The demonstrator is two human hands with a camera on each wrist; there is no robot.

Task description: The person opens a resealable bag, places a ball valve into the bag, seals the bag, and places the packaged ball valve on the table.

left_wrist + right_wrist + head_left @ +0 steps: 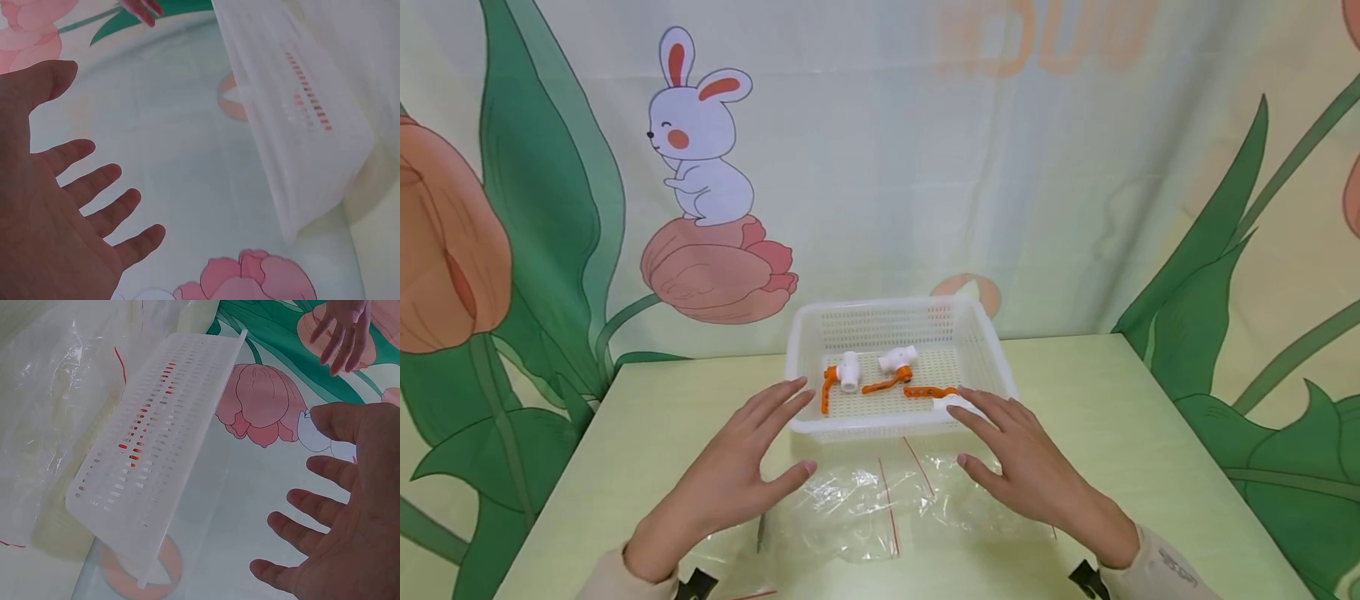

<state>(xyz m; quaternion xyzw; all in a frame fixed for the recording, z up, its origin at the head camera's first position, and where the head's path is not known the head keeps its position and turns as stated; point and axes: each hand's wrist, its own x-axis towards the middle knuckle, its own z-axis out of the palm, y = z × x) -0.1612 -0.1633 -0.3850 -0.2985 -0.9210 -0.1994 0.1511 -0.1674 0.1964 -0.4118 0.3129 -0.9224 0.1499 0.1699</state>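
Observation:
My left hand [741, 458] hovers over the table with fingers spread, holding nothing. Across from it my right hand [1037, 462] is likewise spread and holds nothing; its fingertips overlap the basket's front right corner in the head view. Between and beyond the hands stands a white perforated plastic basket [887, 430]. Inside lie three white plastic ball valves with orange lever handles: one valve [848, 372] at left, another valve [897, 360] at centre, and a third, its orange handle [928, 392] showing, partly hidden behind my right fingers. Both wrist views show straight, separated fingers beside the basket.
Clear plastic zip bags [850, 508] with red seal lines lie flat on the pale green table [1150, 433] before the basket. A thin dark object [761, 532] lies near the left wrist. A printed curtain [880, 167] hangs behind the table.

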